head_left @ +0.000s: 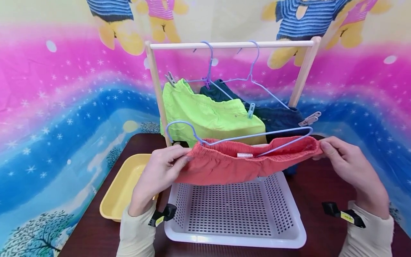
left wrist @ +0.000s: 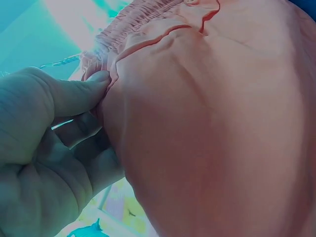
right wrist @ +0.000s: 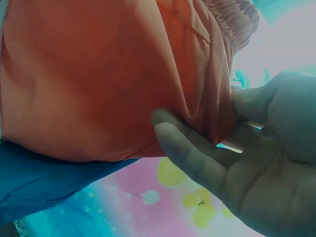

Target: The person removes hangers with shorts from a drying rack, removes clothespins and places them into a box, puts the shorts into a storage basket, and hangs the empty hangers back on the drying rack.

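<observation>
A pair of red shorts [head_left: 221, 167] with a gathered elastic waistband is stretched between both hands above the white basket. My left hand [head_left: 162, 171] pinches the waistband's left end between thumb and fingers, also plain in the left wrist view. At the opposite end, my right hand [head_left: 350, 164] pinches the fabric; its thumb and fingers [right wrist: 192, 153] show in the right wrist view. A blue wire hanger [head_left: 257, 135] lies tilted in the waist opening, its right end inside the band and its hook pointing left. A white label [head_left: 244, 155] shows at the waistband.
Behind stands a wooden rack [head_left: 231, 45]. Lime green shorts [head_left: 205, 110] and dark blue shorts [head_left: 279, 117] hang there on hangers with clothespins [head_left: 251, 110]. Below is a white perforated basket [head_left: 236, 240]; a yellow tray [head_left: 107, 205] sits left on the dark table [head_left: 316, 214].
</observation>
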`<state>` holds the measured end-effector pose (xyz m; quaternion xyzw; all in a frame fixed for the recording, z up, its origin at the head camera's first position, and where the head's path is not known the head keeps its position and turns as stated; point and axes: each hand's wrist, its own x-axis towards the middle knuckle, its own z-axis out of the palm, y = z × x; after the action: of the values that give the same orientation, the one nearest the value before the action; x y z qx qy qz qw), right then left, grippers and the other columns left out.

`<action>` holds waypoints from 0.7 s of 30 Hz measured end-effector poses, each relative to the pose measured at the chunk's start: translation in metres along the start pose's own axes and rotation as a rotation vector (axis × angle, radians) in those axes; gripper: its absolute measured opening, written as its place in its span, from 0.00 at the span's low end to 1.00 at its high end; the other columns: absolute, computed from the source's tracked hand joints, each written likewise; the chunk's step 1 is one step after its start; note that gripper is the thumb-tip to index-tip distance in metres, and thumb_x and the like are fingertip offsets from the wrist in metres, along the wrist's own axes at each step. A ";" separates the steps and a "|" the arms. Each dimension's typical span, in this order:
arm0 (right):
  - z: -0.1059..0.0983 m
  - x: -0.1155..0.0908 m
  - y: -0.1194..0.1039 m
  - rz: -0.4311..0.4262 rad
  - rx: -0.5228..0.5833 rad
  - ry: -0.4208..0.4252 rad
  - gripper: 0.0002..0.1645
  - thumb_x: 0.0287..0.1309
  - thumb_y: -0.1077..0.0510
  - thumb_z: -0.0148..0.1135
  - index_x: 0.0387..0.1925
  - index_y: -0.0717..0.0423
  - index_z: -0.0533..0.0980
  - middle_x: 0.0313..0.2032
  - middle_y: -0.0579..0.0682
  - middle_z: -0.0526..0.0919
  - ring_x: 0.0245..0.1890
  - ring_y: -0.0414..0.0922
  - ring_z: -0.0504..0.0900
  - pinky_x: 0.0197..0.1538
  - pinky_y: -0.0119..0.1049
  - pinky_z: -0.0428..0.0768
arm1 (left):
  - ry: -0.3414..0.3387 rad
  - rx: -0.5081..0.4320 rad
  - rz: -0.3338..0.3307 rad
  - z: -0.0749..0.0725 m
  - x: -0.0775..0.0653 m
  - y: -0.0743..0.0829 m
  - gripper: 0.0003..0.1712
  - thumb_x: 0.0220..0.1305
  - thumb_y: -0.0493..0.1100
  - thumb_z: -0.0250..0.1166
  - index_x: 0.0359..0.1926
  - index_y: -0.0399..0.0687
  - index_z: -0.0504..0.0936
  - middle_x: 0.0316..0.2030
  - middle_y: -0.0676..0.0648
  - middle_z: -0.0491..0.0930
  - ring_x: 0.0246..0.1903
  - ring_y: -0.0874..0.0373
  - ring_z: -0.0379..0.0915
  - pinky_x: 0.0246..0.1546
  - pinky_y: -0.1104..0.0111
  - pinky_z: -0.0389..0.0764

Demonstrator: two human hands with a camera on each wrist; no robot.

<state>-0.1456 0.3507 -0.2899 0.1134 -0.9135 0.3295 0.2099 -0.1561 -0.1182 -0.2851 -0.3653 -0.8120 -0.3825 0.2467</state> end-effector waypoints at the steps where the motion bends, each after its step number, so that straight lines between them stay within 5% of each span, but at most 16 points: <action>1: 0.000 0.000 0.000 0.000 -0.003 -0.015 0.10 0.72 0.58 0.51 0.45 0.53 0.79 0.31 0.31 0.81 0.33 0.27 0.76 0.37 0.15 0.70 | -0.004 0.004 0.001 0.000 0.000 0.001 0.08 0.62 0.35 0.67 0.38 0.54 0.86 0.26 0.58 0.76 0.27 0.67 0.68 0.29 0.74 0.73; 15: 0.000 -0.001 0.006 -0.021 -0.088 -0.339 0.08 0.71 0.58 0.53 0.41 0.50 0.79 0.26 0.38 0.81 0.26 0.35 0.79 0.30 0.29 0.78 | -0.056 0.029 0.062 0.016 0.003 0.011 0.05 0.64 0.37 0.66 0.38 0.52 0.85 0.26 0.57 0.76 0.26 0.68 0.67 0.28 0.77 0.71; 21: -0.003 -0.005 0.004 -0.006 -0.133 -0.329 0.07 0.71 0.54 0.54 0.43 0.43 0.78 0.25 0.39 0.80 0.24 0.34 0.78 0.30 0.29 0.75 | -0.098 0.042 0.117 0.025 0.005 0.015 0.05 0.64 0.36 0.66 0.39 0.50 0.85 0.28 0.55 0.79 0.27 0.67 0.69 0.30 0.77 0.72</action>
<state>-0.1422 0.3561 -0.2927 0.1542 -0.9550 0.2448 0.0656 -0.1506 -0.0900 -0.2902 -0.4253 -0.8082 -0.3321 0.2359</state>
